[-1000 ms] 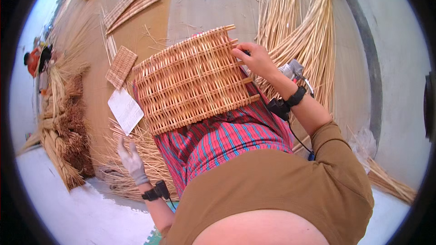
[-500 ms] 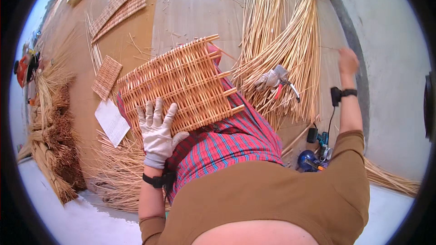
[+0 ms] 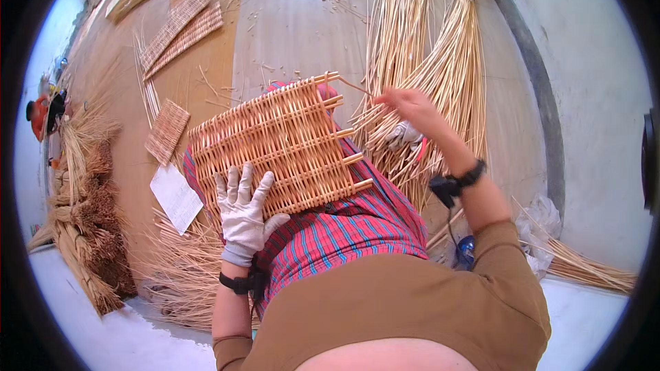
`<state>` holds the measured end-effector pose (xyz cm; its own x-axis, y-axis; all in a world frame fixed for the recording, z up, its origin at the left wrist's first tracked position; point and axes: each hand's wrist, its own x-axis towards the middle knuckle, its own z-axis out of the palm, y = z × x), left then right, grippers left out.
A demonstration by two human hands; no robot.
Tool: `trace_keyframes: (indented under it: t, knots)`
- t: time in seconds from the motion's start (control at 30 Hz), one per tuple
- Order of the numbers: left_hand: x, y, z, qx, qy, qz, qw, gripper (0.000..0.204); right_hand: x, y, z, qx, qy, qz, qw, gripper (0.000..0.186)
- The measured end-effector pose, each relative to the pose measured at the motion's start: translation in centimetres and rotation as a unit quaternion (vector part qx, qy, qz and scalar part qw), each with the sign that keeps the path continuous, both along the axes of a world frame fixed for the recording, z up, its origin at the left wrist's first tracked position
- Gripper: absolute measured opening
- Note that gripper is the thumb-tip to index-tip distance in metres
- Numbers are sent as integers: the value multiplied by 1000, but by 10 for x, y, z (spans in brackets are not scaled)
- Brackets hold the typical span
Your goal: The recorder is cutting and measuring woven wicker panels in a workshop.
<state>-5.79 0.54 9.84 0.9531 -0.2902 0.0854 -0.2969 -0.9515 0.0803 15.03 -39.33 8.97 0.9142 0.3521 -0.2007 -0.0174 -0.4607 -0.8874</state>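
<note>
A rectangular woven wicker panel [image 3: 289, 148] lies tilted across my lap on a red checked cloth [image 3: 344, 227]. Thick rod ends stick out along its right side. My left hand [image 3: 242, 220], in a white glove, rests flat on the panel's lower left part with fingers spread. Bare and raised to the right of the panel, my right hand [image 3: 416, 111] pinches a thin wicker strand [image 3: 356, 87]. That strand runs from the panel's upper right corner to my fingertips. Behind my right hand, a grey-white glove [image 3: 404, 132] lies on the loose rods, partly hidden.
Long wicker bundles [image 3: 460, 34] lie ahead on the right. To the left are finished woven strips [image 3: 185, 24], a small woven piece [image 3: 167, 130], a white paper sheet [image 3: 177, 198] and stacked darker bundles [image 3: 100, 220]. A clear plastic bag [image 3: 540, 230] sits near the right wall [image 3: 591, 96].
My right hand has come in from the far right toward the panel's upper right corner, and the strand now bends in slack. My left hand stays flat on the panel.
</note>
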Motion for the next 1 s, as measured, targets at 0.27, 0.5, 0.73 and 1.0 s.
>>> trace_keyframes:
  t: [0.27,0.5,0.73,1.0]
  knots:
    - [6,-11,-2,-1,6,0,1000,99,96,116,-29,211,29,-151,965,44]
    - [-6,-8,-10,-43,-2,56,998,105,77,-25,-48,153,-66,-372,913,24]
    - [7,-6,-19,-69,-12,23,997,99,-18,-317,-90,300,-64,-555,773,19]
    - [12,-38,77,-221,-103,-45,969,70,-18,-95,59,544,-114,-337,760,24]
